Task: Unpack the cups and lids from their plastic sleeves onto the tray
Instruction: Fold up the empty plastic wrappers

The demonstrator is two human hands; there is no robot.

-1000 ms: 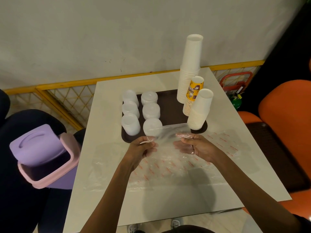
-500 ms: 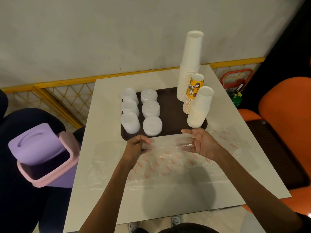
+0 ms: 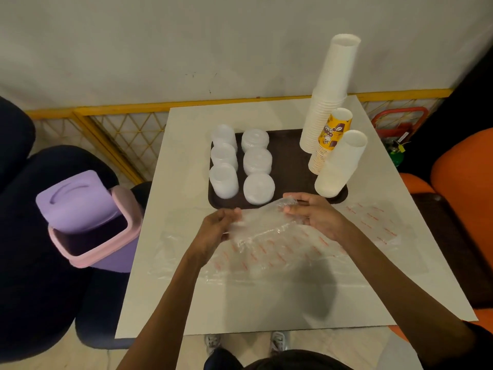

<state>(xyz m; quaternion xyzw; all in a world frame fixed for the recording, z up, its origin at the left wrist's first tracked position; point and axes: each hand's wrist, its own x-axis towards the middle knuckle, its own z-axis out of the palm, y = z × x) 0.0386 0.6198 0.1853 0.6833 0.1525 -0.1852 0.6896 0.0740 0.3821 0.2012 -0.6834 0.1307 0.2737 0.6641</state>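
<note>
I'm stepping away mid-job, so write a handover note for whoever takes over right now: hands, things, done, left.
Hands: left hand and right hand each have a grip on an empty plastic sleeve, held just in front of the tray.
Things: six lid stacks on the tray's left, three cup stacks on its right.
Done: no packed cups or lids in sight.
Left: flat sleeves lie on the table; an open bin stands at its left.
</note>
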